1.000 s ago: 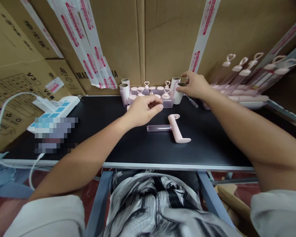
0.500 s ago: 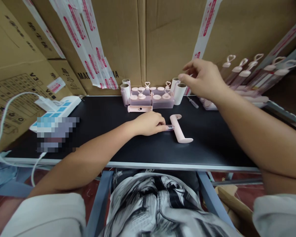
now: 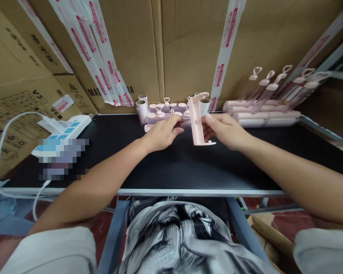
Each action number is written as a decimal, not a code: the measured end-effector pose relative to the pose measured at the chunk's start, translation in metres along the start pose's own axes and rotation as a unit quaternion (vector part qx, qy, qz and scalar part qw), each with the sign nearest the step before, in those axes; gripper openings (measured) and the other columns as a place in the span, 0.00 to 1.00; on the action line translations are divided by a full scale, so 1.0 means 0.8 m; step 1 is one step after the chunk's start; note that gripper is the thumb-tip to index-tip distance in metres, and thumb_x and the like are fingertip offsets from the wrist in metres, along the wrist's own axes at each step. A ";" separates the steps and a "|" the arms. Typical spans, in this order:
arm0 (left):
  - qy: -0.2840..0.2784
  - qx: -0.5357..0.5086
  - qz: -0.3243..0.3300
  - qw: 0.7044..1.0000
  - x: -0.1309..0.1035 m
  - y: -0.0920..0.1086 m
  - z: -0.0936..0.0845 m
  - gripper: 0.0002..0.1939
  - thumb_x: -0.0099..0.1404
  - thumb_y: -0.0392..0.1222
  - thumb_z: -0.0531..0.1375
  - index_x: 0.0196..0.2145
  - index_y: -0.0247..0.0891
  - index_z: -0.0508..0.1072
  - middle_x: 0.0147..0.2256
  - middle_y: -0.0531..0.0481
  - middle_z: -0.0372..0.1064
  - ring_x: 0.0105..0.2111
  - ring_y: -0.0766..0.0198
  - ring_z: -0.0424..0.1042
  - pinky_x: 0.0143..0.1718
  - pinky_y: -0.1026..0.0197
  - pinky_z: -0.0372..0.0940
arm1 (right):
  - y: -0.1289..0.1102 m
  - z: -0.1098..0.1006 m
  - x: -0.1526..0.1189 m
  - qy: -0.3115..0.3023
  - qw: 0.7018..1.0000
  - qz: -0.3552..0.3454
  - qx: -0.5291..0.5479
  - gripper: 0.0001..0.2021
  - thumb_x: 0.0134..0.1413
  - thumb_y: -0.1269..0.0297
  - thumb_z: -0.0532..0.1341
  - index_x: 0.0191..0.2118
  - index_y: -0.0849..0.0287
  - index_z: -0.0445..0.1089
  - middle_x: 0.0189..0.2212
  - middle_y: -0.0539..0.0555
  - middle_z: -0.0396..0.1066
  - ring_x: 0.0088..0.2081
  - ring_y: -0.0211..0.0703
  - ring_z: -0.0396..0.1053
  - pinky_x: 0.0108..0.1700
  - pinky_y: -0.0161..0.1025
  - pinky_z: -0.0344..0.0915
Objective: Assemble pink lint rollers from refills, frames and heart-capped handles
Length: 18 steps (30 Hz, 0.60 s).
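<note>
Lifted off the tabletop in front of me is a pink U-shaped frame, upright, its two end arms pointing right. My left hand is closed on the translucent purplish handle that meets the frame's back. On the other side, my right hand has its thumb and curled fingers at the frame, partly behind it. Any small thing inside these fingers is hidden. Behind the hands lies another pink piece, mostly covered by my left hand.
Small lilac boxes with pink lids and white rolls stand at the back of the black table. Pink cylinders and clear heart-topped handles are at the right. A white power strip lies left. Cardboard walls the back.
The pink frame has risen from the table and turned upright in my left hand. My right hand has come down and inward from the back right to the frame.
</note>
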State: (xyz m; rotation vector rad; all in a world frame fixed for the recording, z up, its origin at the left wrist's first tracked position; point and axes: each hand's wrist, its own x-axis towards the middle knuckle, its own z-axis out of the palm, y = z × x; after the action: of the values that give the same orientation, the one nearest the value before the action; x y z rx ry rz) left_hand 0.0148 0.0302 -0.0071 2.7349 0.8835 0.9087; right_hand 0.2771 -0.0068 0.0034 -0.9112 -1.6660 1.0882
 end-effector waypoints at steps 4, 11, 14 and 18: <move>-0.009 -0.019 0.032 0.999 -0.001 -0.003 0.002 0.14 0.80 0.48 0.53 0.54 0.37 0.67 0.51 0.37 0.78 0.49 0.51 0.79 0.52 0.50 0.73 | -0.003 0.027 -0.013 -0.050 0.991 0.029 0.121 0.27 0.57 0.31 0.71 0.42 0.52 0.76 0.30 0.51 0.81 0.29 0.45 0.80 0.32 0.40 0.79; -0.023 -0.048 0.080 0.995 0.000 0.007 0.003 0.27 0.79 0.67 0.51 0.45 0.39 0.70 0.41 0.42 0.78 0.38 0.55 0.76 0.41 0.54 0.70 | 0.000 0.029 -0.021 -0.113 0.966 0.074 0.218 0.28 0.59 0.44 0.76 0.57 0.51 0.72 0.33 0.50 0.84 0.33 0.48 0.85 0.36 0.44 0.84; -0.048 -0.064 0.073 0.994 0.000 0.009 0.004 0.33 0.78 0.72 0.47 0.38 0.39 0.71 0.34 0.45 0.75 0.32 0.58 0.74 0.36 0.56 0.66 | 0.000 0.027 -0.021 -0.148 0.956 0.088 0.237 0.26 0.57 0.49 0.79 0.53 0.52 0.73 0.35 0.50 0.84 0.36 0.48 0.86 0.39 0.46 0.85; -0.093 -0.052 0.067 0.992 0.001 0.009 0.005 0.37 0.77 0.75 0.45 0.40 0.38 0.73 0.32 0.45 0.76 0.31 0.56 0.75 0.35 0.56 0.66 | 0.005 0.024 -0.021 -0.172 0.951 0.111 0.234 0.23 0.52 0.55 0.82 0.47 0.54 0.74 0.35 0.51 0.85 0.34 0.49 0.86 0.38 0.44 0.85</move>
State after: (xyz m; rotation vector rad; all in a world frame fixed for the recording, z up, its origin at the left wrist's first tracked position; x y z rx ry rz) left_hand 0.0209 0.0252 -0.0078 2.7589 0.6077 0.6847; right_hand 0.2641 -0.0254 -0.0085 -0.6283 -1.4913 1.7872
